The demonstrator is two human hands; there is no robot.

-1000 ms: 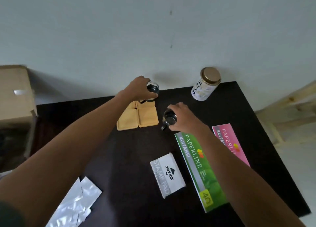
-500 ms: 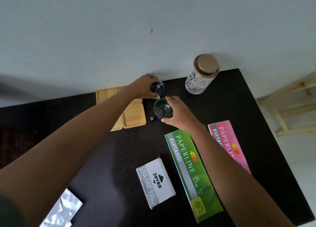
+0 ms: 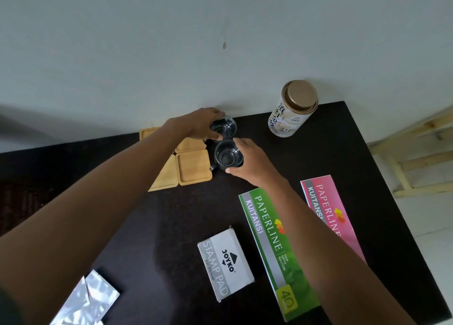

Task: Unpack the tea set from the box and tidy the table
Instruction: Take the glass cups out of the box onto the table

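Two small clear glass cups stand side by side near the far edge of the black table (image 3: 171,226). My left hand (image 3: 196,124) grips the far glass cup (image 3: 224,128) by its side. My right hand (image 3: 252,163) holds the near glass cup (image 3: 228,156), whose dark handle points toward the wooden coasters (image 3: 193,166). The square coasters lie flat just left of the cups, partly hidden under my left forearm. The tea box is out of sight.
A tea tin (image 3: 293,111) with a gold lid stands at the back right. A green receipt pad (image 3: 274,248), a pink receipt pad (image 3: 329,214) and a grey stamp pad box (image 3: 225,263) lie on the near side. Silver foil packets (image 3: 85,300) lie bottom left; a wooden frame (image 3: 411,153) stands right.
Both hands carried the cups toward the back edge, and the near cup now sits right beside the far one. The view shifted right, so the cardboard box at the left is gone.
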